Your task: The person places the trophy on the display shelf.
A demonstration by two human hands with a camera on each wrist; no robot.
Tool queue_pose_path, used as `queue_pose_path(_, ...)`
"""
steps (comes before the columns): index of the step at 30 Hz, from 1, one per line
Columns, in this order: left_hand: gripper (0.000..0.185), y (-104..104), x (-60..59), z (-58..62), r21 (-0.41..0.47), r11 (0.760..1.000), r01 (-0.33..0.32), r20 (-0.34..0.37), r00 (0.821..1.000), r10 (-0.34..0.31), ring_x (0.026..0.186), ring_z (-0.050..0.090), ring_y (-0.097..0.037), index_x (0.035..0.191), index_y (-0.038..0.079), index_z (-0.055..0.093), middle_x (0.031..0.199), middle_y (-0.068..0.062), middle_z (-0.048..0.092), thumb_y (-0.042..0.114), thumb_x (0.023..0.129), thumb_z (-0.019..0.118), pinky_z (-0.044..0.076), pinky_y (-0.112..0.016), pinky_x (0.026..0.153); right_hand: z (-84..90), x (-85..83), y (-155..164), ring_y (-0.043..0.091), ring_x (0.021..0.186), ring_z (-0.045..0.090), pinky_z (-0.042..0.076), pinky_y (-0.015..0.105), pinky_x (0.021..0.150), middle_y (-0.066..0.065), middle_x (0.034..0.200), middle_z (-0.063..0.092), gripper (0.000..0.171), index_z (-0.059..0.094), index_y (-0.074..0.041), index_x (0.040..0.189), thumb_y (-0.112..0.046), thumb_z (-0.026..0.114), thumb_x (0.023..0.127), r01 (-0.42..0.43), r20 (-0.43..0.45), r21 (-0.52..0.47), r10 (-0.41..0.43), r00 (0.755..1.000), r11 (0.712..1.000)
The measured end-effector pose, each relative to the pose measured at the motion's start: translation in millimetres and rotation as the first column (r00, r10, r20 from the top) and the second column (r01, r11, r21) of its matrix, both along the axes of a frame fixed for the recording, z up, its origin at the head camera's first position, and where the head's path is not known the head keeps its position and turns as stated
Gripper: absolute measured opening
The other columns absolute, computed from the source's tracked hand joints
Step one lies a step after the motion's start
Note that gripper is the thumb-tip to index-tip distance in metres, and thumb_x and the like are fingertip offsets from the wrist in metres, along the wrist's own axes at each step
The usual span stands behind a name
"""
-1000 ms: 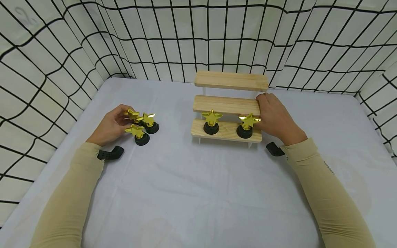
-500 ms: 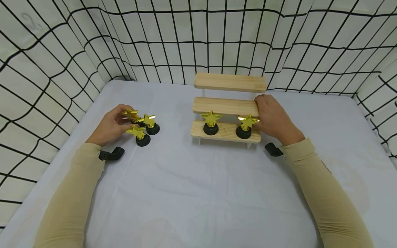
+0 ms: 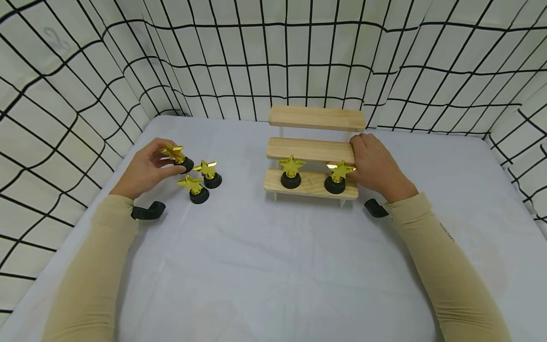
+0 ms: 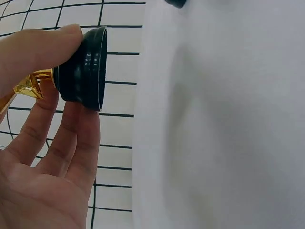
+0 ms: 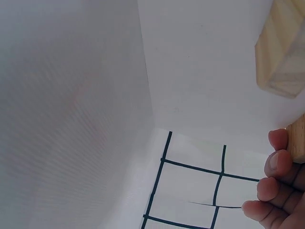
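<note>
My left hand [image 3: 147, 168] grips a small star trophy [image 3: 175, 156], a glossy gold plastic star on a round black ribbed base; in the left wrist view my thumb and fingers [image 4: 71, 143] are curled round that base, which is lifted clear of the white cloth on the bench [image 3: 265, 266]. Just beside it, on the cloth, stand two more star trophies, one farther back [image 3: 209, 173] and one nearer me [image 3: 194, 188], close together but apart. My right hand [image 3: 376, 166] rests against the right end of a three-step stand [image 3: 314, 149] of pale, smooth wood, with fingers curled round the end of the middle step. On the lowest step stand two trophies upright, one at the left [image 3: 291, 172] and one at the right [image 3: 338, 176], the latter just beside my right hand. The middle and top steps are bare wood. Grid-patterned fabric walls [image 3: 64, 85] close in at the left, back and right; the broad cloth between my sleeves lies smooth and open.
</note>
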State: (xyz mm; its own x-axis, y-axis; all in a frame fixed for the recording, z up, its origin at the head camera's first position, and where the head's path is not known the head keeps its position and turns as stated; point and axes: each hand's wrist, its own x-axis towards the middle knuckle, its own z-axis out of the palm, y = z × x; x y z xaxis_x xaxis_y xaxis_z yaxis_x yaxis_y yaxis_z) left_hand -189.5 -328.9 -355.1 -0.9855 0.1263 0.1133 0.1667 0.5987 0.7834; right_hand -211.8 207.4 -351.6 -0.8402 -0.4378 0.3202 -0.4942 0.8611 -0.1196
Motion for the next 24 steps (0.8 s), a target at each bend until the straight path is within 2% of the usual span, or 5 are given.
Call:
queue_pose_path(8, 0.050, -0.8, 3.1, 18.1, -0.039, 0.999, -0.014, -0.027, 1.000, 0.013, 0.104, 0.065, 0.002, 0.127, 0.017, 0.054, 0.116, 0.012, 0.060, 0.013, 0.087, 0.084, 0.053, -0.006, 0.093, -1.0, 1.5, 0.1, 0.036, 0.089, 0.054, 0.051, 0.046, 0.080, 0.022, 0.096, 0.060, 0.064, 0.055, 0.009, 0.110, -0.043, 0.082, 0.084, -0.004, -0.083, 0.019, 0.006, 0.997, 1.000)
queue_pose_path(14, 0.050, 2.2, 6.2, 29.4, -0.062, 0.998, -0.022, -0.034, 0.999, 0.020, 0.104, 0.065, 0.002, 0.128, 0.018, 0.054, 0.115, 0.012, 0.061, 0.015, 0.088, 0.084, 0.054, -0.006, 0.094, -0.5, 2.9, -0.1, 0.037, 0.086, 0.056, 0.051, 0.046, 0.076, 0.022, 0.094, 0.061, 0.061, 0.056, 0.010, 0.108, -0.042, 0.079, 0.085, 0.003, -0.122, 0.039, 0.001, 0.993, 0.999)
queue_pose_path(19, 0.050, 5.5, 8.9, 37.4, -0.081, 0.996, -0.026, -0.043, 0.999, 0.023, 0.105, 0.064, 0.001, 0.128, 0.019, 0.054, 0.116, 0.012, 0.060, 0.015, 0.088, 0.084, 0.052, -0.004, 0.093, -0.6, 4.0, -0.3, 0.037, 0.081, 0.057, 0.051, 0.045, 0.071, 0.022, 0.089, 0.062, 0.060, 0.058, 0.009, 0.104, -0.044, 0.078, 0.085, 0.001, -0.195, 0.048, 0.009, 0.981, 0.999)
queue_pose_path(24, 0.049, 8.1, 11.9, 43.3, -0.086, 0.996, -0.027, -0.054, 0.998, 0.022, 0.106, 0.063, 0.000, 0.127, 0.019, 0.054, 0.116, 0.012, 0.059, 0.013, 0.088, 0.084, 0.050, -0.001, 0.091, 1.2, 5.1, -1.2, 0.036, 0.080, 0.057, 0.051, 0.045, 0.071, 0.021, 0.087, 0.062, 0.061, 0.058, 0.009, 0.102, -0.046, 0.078, 0.084, -0.009, -0.224, 0.055, 0.021, 0.974, 0.998)
